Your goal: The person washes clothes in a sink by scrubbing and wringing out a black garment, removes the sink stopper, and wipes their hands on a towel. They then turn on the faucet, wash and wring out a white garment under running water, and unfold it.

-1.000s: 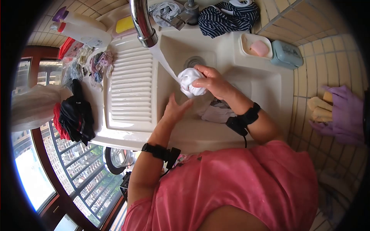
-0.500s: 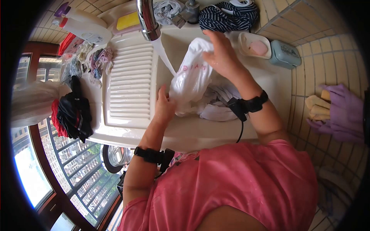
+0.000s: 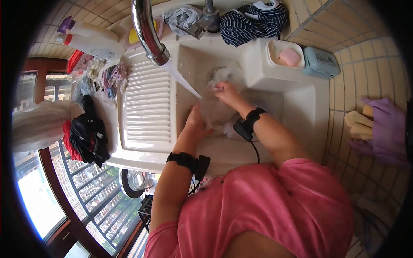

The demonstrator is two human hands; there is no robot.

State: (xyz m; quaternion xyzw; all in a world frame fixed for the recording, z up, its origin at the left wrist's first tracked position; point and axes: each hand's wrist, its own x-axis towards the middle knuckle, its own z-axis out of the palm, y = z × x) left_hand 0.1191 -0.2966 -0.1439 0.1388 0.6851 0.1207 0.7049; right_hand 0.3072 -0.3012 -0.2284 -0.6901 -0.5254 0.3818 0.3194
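Note:
A wet white cloth (image 3: pixel 217 112) lies bunched in the cloudy water of the sink basin; its outline is blurred by the water. My right hand (image 3: pixel 229 94) is closed over it near the middle of the basin, its fingers pinched on the fabric. At the cloth's left edge, my left hand (image 3: pixel 198 120) reaches down with fingers spread, some of them partly hidden in the water. From the chrome faucet (image 3: pixel 158 55) a stream runs into the basin between the hands.
A ribbed washboard (image 3: pixel 148 103) adjoins the basin's left side. Behind sit a striped navy garment (image 3: pixel 254 23) and a grey cloth (image 3: pixel 183 19). A soap dish (image 3: pixel 275 58) with pink soap and a blue-grey box (image 3: pixel 321 62) stand right. Dark clothes (image 3: pixel 88 133) hang left.
The white cloth, held up with red letters showing, has gone down into the water. My right hand has moved down and left with it; my left hand shifted slightly right.

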